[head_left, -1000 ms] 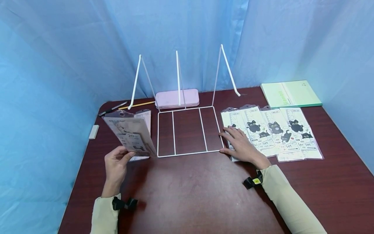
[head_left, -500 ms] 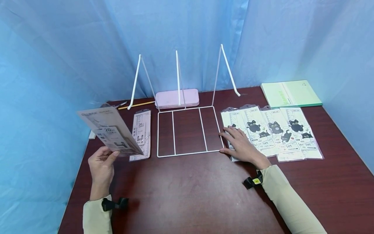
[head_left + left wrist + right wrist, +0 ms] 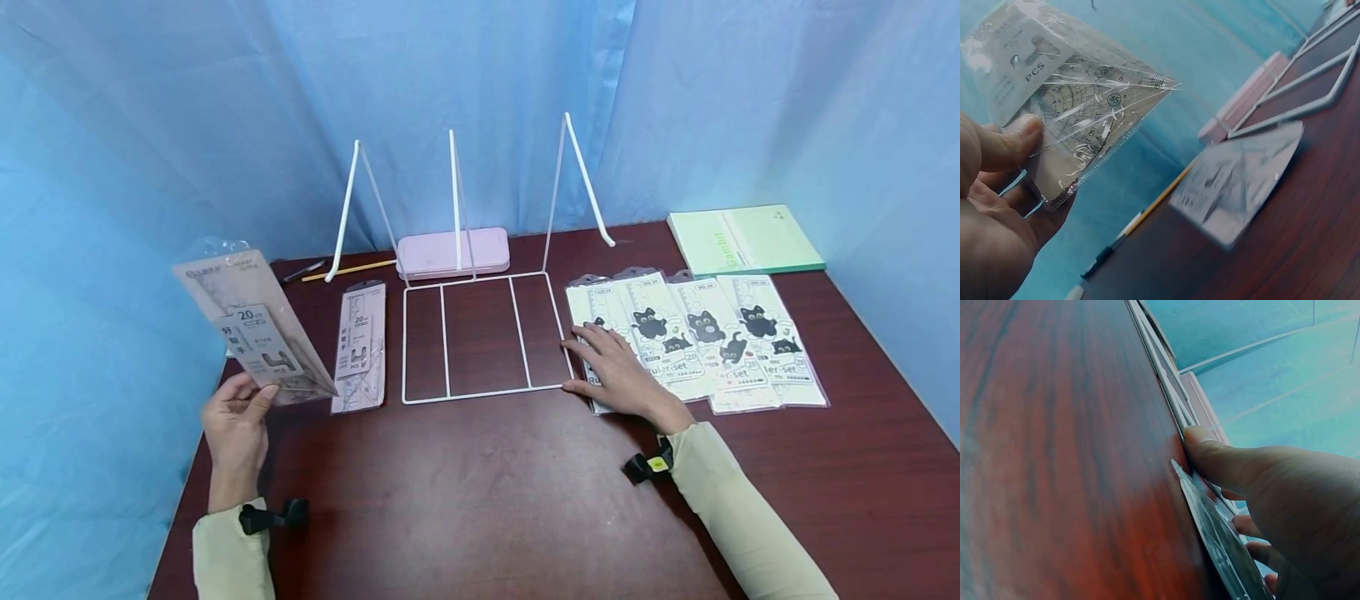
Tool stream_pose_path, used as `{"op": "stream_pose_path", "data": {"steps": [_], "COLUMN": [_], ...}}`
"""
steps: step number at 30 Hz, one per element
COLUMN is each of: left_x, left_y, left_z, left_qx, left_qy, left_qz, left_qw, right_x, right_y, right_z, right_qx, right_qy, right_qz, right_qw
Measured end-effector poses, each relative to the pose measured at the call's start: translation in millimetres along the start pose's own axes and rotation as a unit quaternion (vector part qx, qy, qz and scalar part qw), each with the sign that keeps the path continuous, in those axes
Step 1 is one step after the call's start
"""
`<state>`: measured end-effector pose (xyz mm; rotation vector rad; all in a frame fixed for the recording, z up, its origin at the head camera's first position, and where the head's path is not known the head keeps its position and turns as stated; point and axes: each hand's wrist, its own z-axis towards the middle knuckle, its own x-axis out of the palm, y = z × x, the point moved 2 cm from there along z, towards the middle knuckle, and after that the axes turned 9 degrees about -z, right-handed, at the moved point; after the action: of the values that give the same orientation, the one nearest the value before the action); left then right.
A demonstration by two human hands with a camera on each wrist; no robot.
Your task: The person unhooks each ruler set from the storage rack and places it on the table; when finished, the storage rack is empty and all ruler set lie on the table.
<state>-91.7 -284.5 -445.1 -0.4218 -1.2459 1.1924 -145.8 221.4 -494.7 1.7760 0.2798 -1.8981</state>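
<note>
My left hand (image 3: 238,429) pinches the lower edge of a clear-wrapped ruler set (image 3: 258,333), thumb in front, and holds it tilted above the table's left side. In the left wrist view, a protractor scale and a pointed set-square corner show through the wrapper (image 3: 1100,109). A matching ruler set (image 3: 360,350) lies flat between that hand and a white wire rack (image 3: 446,340). My right hand (image 3: 622,371) rests with fingers spread at the rack's right edge, over the leftmost cat-print ruler set (image 3: 581,307); that pack is partly covered by the hand.
More cat-print ruler sets (image 3: 765,329) overlap on the right, with a green notebook (image 3: 780,237) behind them. A lilac pencil case (image 3: 427,250) lies behind the rack's upright prongs. A yellow pencil (image 3: 352,270) and a dark pen (image 3: 303,272) lie at the back left.
My left hand has moved left with the ruler set, uncovering the matching one on the table. The held pack now faces the head camera more. My right hand has stayed in place.
</note>
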Motion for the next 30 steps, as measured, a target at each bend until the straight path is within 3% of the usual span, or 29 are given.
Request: {"op": "stream_pose_path", "data": {"steps": [6, 16, 24, 30], "left_x": [-15.0, -32.4, -41.1, -44.4], "left_y": [6.3, 16.3, 26.1, 28.2], "left_z": [5.7, 12.2, 18.0, 22.4], "left_qx": [-0.057, -0.139, -0.222, -0.262], "left_qy": [-0.061, -0.13, -0.14, -0.123], "left_qz": [0.057, 0.141, 0.226, 0.263], "left_qw": [0.9948, 0.9714, 0.9381, 0.9204], "right_x": [0, -1, -1, -1], "right_y": [0, 0, -1, 0], "right_z": [0.2, -0.4, -0.5, -0.5], "right_qx": [0.0, -0.003, 0.004, -0.003], "right_qy": [0.003, -0.007, 0.007, -0.006], "right_qz": [-0.001, 0.001, 0.006, 0.005], "right_qw": [1.0, 1.0, 0.9999, 1.0]}}
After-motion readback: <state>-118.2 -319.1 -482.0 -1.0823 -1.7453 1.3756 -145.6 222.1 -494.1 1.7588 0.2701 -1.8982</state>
